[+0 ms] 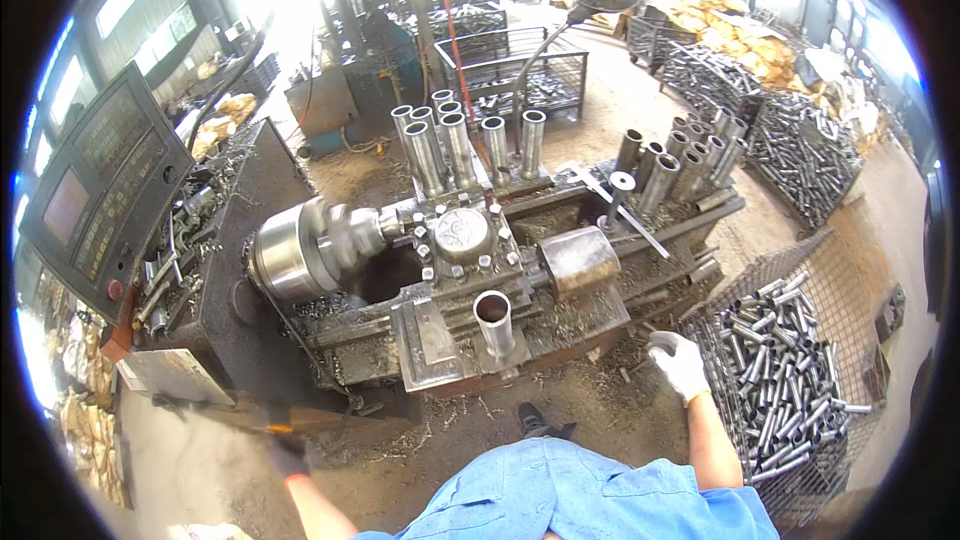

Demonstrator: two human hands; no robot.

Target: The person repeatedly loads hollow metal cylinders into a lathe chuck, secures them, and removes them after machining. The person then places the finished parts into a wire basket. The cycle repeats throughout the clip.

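Observation:
My right hand (680,366), in a white glove, hangs between the lathe bed and the wire basket. Its fingers are loosely bent and a little apart, with nothing visible in them. My left hand (288,456), in a dark glove, is low at the left, smeared by motion beside a small orange-yellow part (280,429); its fingers cannot be made out. In front of me the lathe chuck (290,252) has a blurred, spinning look at its jaws. A metal tube (493,322) stands upright on the near side of the carriage, by the square tool post (462,234).
Several upright tubes (455,148) stand behind the tool post, others (660,183) at the bed's right end near a T-shaped rod (618,202). A wire basket (712,370) of short tubes is at my right. The control panel (95,195) stands left; metal shavings litter the floor.

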